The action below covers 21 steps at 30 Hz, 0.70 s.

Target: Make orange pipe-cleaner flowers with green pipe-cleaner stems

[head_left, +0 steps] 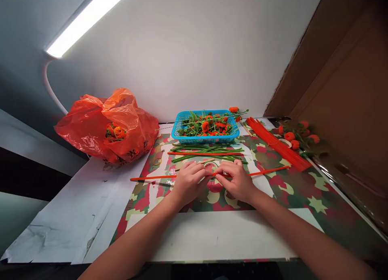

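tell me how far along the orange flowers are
Looks done: the orange flowers in the blue basket. In hand: one long orange strip, pinched mid-length by left hand and right hand. Probably remaining: the loose green strips and the orange bundle, both unshaped.

The person's bare arms
Left hand point(191, 179) and right hand point(239, 182) are bare, with slim fingers and slender wrists.

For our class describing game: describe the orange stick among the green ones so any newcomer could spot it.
Find the blue basket of flowers. In front of it lie thin green sticks. The orange stick lies among them, the only orange one there, touched by neither left hand nor right hand.
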### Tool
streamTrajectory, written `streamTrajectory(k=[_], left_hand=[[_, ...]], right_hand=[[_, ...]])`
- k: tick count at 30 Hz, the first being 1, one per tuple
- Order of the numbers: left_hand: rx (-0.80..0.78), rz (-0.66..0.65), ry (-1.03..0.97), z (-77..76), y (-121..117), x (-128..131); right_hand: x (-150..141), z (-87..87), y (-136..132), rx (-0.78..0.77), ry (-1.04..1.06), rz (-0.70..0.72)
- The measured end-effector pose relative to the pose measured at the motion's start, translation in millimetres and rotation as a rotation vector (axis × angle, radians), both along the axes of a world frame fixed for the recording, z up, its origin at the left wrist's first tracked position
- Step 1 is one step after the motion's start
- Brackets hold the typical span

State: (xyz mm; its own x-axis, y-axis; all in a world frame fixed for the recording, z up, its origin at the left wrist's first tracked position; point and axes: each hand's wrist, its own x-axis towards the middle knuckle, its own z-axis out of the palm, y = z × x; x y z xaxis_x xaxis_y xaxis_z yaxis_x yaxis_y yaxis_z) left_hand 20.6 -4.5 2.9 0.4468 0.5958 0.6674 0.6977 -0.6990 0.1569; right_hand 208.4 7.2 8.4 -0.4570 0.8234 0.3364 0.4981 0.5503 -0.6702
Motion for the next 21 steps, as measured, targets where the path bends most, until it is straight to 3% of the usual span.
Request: streamTrajectory(k=[5,13,21], left_hand=[[0.004,0.033,0.051,2.0,-0.8,0.6],[-0.104,0.050,0.138,1.8,-1.7,-2.9],[-0.181,0.022,0.168,4.7,1.4,-6.9]], right_hand=[[0.5,2.6,0.0,0.013,-0.062,0.024],[3.5,3.8,0.3,0.219,-0.272,0.137],[3.0,1.4,-0.7,0.226,-0.277,0.069]])
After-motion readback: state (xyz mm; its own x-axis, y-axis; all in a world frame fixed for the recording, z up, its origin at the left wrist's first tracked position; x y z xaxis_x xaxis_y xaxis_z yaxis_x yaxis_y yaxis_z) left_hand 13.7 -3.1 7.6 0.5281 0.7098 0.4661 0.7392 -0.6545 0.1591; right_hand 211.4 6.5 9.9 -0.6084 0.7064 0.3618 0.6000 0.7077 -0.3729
